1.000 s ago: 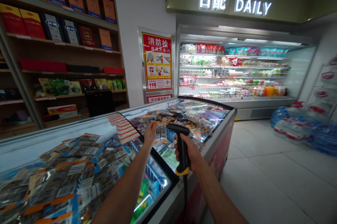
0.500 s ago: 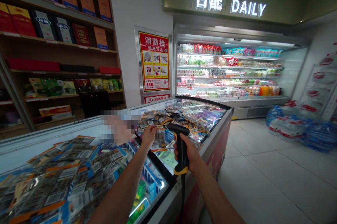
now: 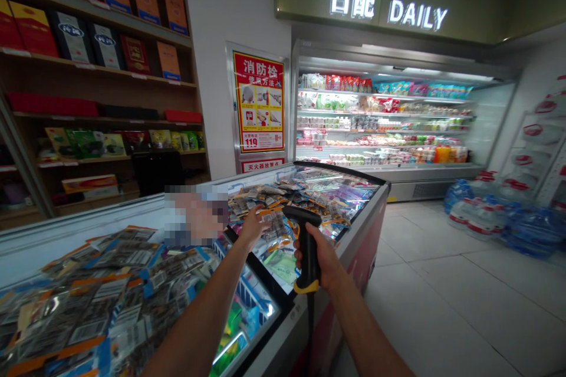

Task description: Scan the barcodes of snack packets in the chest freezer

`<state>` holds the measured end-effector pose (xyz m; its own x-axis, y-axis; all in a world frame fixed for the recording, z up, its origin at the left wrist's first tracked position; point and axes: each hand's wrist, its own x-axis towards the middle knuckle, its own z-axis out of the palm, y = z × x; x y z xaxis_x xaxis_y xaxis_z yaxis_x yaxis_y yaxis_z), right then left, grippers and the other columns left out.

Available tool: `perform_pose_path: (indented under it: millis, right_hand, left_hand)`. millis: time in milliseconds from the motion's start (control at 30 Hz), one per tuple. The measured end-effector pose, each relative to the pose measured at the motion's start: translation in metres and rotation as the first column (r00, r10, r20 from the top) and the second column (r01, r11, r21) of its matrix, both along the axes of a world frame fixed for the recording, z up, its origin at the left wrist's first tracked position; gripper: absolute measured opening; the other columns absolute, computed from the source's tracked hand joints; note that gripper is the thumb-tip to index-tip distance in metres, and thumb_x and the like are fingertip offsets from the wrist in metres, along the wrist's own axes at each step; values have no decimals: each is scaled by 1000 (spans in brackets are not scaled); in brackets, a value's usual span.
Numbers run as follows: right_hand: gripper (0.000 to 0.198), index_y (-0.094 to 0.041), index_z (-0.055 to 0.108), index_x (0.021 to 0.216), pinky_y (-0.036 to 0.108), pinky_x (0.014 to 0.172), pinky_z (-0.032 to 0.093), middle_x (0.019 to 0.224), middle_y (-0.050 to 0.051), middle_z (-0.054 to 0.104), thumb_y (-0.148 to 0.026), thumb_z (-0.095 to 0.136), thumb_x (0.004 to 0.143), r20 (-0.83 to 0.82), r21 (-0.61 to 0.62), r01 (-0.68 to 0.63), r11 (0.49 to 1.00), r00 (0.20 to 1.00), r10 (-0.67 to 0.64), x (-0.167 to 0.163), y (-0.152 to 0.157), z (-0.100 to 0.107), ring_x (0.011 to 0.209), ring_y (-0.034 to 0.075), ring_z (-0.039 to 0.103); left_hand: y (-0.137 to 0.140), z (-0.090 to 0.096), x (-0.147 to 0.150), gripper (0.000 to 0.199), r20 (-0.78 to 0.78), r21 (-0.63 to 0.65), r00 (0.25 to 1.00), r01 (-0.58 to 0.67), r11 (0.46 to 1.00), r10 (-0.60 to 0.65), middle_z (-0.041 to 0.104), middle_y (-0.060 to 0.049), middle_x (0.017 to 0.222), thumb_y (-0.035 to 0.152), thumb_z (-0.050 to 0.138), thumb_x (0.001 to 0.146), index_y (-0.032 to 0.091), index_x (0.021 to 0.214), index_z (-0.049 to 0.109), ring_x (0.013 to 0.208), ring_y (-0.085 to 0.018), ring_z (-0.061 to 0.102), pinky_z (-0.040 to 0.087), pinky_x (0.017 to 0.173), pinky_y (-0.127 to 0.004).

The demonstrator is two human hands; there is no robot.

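Observation:
My right hand [image 3: 319, 253] is wrapped round the handle of a black and yellow barcode scanner [image 3: 309, 256]. The scanner is upright, with its head towards the packets and a cable hanging below. Over the far part of the chest freezer [image 3: 285, 306], my left hand [image 3: 253, 229] has its fingers apart, close to a flat clear packet [image 3: 276, 228] with a barcode label. Whether the fingertips touch that packet, I cannot tell. Many similar packets with orange and blue edges [image 3: 132, 265] are heaped on the near glass, and more [image 3: 305, 200] lie beyond.
Blue baskets [image 3: 254, 294] and green bags show through the freezer's glass. To the left stands a shelf unit [image 3: 145, 79] of boxes; a lit dairy cooler [image 3: 384, 123] is at the back. Water bottles [image 3: 533, 229] sit on the floor to the right. A patch behind the packets is pixelated.
My left hand's fingers have parted from their pinch on a packet, which now lies flatter among the others. The scanner has shifted slightly to the right in my right hand.

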<state>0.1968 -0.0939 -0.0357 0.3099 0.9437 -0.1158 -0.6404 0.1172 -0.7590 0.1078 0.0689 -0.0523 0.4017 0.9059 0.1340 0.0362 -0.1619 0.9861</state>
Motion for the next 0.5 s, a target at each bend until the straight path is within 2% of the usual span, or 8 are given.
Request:
perform_pose_path:
  millis: [100,300,500]
  right_hand:
    - [28,-16,54,74,20,33,39,50,-3,53,-44,54,71,20,-4,-21,1000,1000,22,0,-3,3,37,9,47]
    - [27,-16,53,71,19,31,37,49,-3,53,-43,53,72,40,-20,-43,999,998,44,-1,-7,6,36,8,47]
    - [27,-16,54,75,19,32,38,49,-3,53,-43,55,70,38,-8,-23,1000,999,23,0,-6,8,36,8,46]
  left_hand:
    - [1,-3,4,72,-18,-44,999,30,999,-31,61,-1,83,7,58,62,24,128,33,59,-8,55,42,54,-20]
    - [4,-4,5,87,108,7,988,110,994,-110,62,1,74,3,58,59,22,135,20,61,-11,57,44,59,-23]
    - [5,1,1,81,64,81,997,26,996,-31,61,2,68,4,57,62,21,134,24,62,-12,58,44,59,-22]
